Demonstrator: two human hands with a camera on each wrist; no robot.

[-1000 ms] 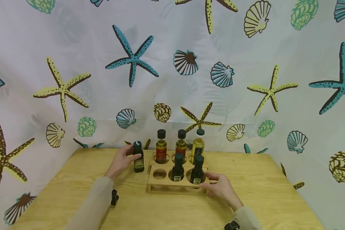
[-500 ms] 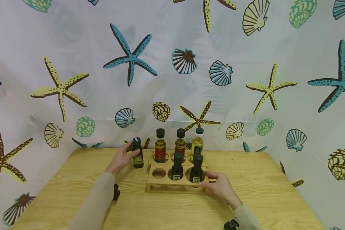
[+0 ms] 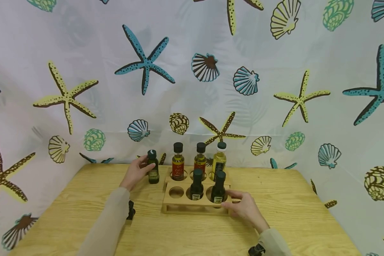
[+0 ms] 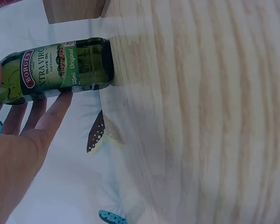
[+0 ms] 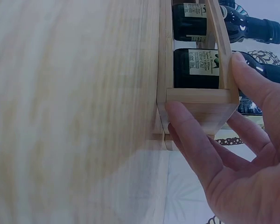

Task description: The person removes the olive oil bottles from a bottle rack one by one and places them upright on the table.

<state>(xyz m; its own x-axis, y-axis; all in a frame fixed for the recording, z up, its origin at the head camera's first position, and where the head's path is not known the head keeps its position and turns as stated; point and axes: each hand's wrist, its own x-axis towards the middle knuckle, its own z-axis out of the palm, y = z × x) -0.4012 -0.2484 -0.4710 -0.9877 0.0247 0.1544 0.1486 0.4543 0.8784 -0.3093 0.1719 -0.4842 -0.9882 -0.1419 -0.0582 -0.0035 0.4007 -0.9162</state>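
My left hand (image 3: 135, 174) holds a small green olive oil bottle (image 3: 153, 173) upright by its upper part, left of the rack. In the left wrist view its label (image 4: 49, 66) faces the camera and its base is right at the tabletop. My right hand (image 3: 245, 210) grips the right end of the wooden bottle rack (image 3: 183, 202), thumb at the upper rail and fingers against the end panel (image 5: 203, 114). Two dark bottles stand in the rack's front row, a middle one (image 3: 196, 186) and a right one (image 3: 218, 190). The front-left hole (image 3: 176, 192) holds no bottle.
In the rack's higher back row stand two red-labelled oil bottles, left (image 3: 178, 167) and middle (image 3: 200, 161), and a yellow oil bottle (image 3: 219, 163) at right. A patterned curtain (image 3: 185, 96) hangs just behind the wooden table (image 3: 179, 234).
My left hand has moved the olive oil bottle back, away from me, left of the rack. My right hand stays at the rack's right end.
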